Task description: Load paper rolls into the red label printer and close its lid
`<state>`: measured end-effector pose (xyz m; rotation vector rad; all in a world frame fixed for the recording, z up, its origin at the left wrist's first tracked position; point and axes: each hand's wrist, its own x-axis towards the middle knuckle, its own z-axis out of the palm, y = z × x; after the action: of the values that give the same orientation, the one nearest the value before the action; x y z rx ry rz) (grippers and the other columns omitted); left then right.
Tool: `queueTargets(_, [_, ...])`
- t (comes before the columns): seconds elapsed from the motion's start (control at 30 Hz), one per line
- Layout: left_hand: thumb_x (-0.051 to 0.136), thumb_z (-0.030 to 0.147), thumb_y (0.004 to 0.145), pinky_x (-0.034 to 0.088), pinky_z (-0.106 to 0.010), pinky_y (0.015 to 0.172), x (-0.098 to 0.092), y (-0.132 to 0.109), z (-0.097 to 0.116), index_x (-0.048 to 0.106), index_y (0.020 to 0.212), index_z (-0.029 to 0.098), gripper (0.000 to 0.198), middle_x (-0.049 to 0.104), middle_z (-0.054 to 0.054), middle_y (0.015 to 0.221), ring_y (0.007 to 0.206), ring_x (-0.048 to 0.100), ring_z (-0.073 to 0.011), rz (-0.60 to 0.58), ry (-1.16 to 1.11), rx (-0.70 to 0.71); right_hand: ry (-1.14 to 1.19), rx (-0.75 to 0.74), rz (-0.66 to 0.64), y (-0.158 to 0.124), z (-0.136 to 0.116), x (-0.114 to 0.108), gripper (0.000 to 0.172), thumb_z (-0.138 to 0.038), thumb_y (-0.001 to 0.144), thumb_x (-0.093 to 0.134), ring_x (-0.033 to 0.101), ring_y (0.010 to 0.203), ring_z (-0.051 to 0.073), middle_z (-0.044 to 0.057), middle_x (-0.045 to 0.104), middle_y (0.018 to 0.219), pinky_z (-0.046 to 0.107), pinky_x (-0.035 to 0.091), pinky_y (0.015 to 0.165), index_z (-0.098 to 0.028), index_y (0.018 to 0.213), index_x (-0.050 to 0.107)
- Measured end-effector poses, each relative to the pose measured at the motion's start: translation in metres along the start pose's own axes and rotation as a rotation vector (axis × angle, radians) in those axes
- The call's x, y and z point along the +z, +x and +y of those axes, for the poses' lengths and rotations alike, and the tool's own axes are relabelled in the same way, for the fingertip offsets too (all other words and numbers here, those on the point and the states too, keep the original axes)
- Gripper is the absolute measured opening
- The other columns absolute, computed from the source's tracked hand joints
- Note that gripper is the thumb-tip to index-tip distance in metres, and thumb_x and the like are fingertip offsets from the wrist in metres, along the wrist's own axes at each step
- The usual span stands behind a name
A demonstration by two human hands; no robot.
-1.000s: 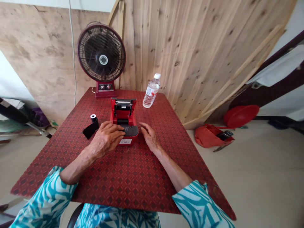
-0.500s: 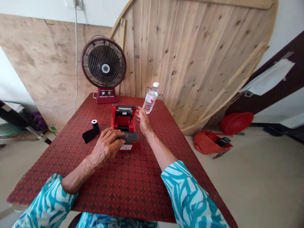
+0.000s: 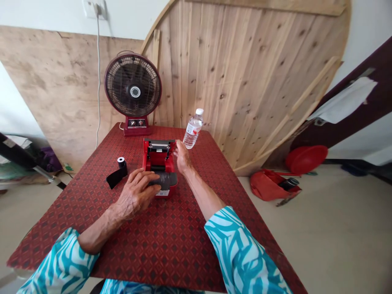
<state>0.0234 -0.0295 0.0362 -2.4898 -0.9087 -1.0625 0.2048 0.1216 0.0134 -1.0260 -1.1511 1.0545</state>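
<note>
A red label printer (image 3: 167, 166) stands on the table with its lid (image 3: 159, 143) tipped up and its rollers exposed. Across its dark front part (image 3: 168, 179) lie the fingers of my left hand (image 3: 136, 192), bent over and gripping that edge. My right hand (image 3: 182, 158) has its fingers closed at the right edge of the raised lid; the fingertips are partly hidden. To the left, a small ribbon roll (image 3: 121, 161) stands upright with a black strip (image 3: 115, 179) trailing from it. A clear water bottle (image 3: 192, 130) stands just behind my right hand.
A dark red fan (image 3: 134, 92) is at the table's far left corner, its white cord running up the wall. Wooden boards (image 3: 226, 81) lean behind the patterned red table (image 3: 171, 245). On the floor at right are a red bag (image 3: 265, 183) and a red basin (image 3: 308, 159).
My right hand has drawn its fingers in against the raised lid's right edge. The left hand stays on the printer's front. The camera view has tilted slightly upward.
</note>
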Motion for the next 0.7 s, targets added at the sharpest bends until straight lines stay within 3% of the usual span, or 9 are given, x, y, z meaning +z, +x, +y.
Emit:
queueTargets(0.17, [0.059,0.014,0.086,0.047,-0.046,0.098,0.000,0.000,0.001,0.069,0.095,0.022,0.015,0.070,-0.008,0.108,0.105,0.063,-0.0234,0.031,-0.015,0.003,-0.083,-0.145,0.017,-0.031,-0.008,-0.012,0.041,-0.061,0.079,0.053,0.060,0.109,0.022,0.005,0.068,0.109,0.038,0.045,0.097,-0.022,0.077,0.065])
queueTargets(0.27, [0.059,0.014,0.086,0.046,-0.047,0.099,0.002,-0.001,0.002,0.070,0.097,0.023,0.018,0.070,-0.008,0.109,0.106,0.062,-0.0236,0.032,-0.044,-0.014,-0.104,-0.131,0.008,-0.056,-0.004,-0.020,0.027,-0.047,0.075,0.062,0.059,0.113,0.023,0.007,0.065,0.117,0.039,0.044,0.100,-0.021,0.069,0.064])
queueTargets(0.33, [0.060,0.014,0.085,0.046,-0.047,0.099,0.002,-0.003,0.002,0.070,0.098,0.024,0.019,0.070,-0.007,0.109,0.108,0.061,-0.0238,0.021,-0.070,-0.033,-0.067,-0.093,0.017,-0.067,0.002,-0.022,0.023,-0.042,0.073,0.064,0.059,0.114,0.023,0.006,0.065,0.120,0.040,0.046,0.100,-0.022,0.082,0.067])
queueTargets(0.43, [0.061,0.017,0.085,0.046,-0.047,0.099,0.002,-0.005,0.000,0.070,0.100,0.025,0.018,0.069,-0.007,0.110,0.108,0.061,-0.0239,0.026,-0.131,-0.066,0.047,0.012,-0.002,-0.074,0.010,-0.020,0.037,-0.040,0.073,0.063,0.062,0.109,0.022,0.005,0.068,0.117,0.041,0.049,0.096,-0.024,0.107,0.063])
queueTargets(0.5, [0.059,0.023,0.089,0.047,-0.045,0.097,0.004,-0.008,-0.007,0.068,0.106,0.024,0.020,0.066,-0.008,0.114,0.109,0.060,-0.0233,0.055,-0.222,-0.201,0.106,0.051,-0.009,-0.073,0.013,-0.017,0.042,-0.039,0.074,0.062,0.064,0.107,0.022,0.005,0.069,0.117,0.041,0.051,0.094,-0.025,0.113,0.061])
queueTargets(0.6, [0.051,0.034,0.093,0.050,-0.041,0.095,0.013,-0.010,-0.026,0.063,0.117,0.022,0.029,0.065,-0.010,0.116,0.108,0.061,-0.0223,0.169,-0.411,-0.615,0.136,0.068,0.008,-0.072,0.015,-0.015,0.043,-0.037,0.072,0.062,0.063,0.110,0.023,0.005,0.068,0.122,0.041,0.051,0.096,-0.024,0.113,0.061])
queueTargets(0.7, [0.060,0.043,0.083,0.052,-0.041,0.090,0.025,-0.009,-0.047,0.059,0.117,0.017,0.043,0.067,-0.012,0.111,0.101,0.064,-0.0235,0.211,-0.633,-0.968,0.129,0.089,0.010,-0.073,0.015,-0.015,0.044,-0.037,0.072,0.063,0.064,0.109,0.024,0.006,0.068,0.122,0.042,0.052,0.094,-0.023,0.114,0.061])
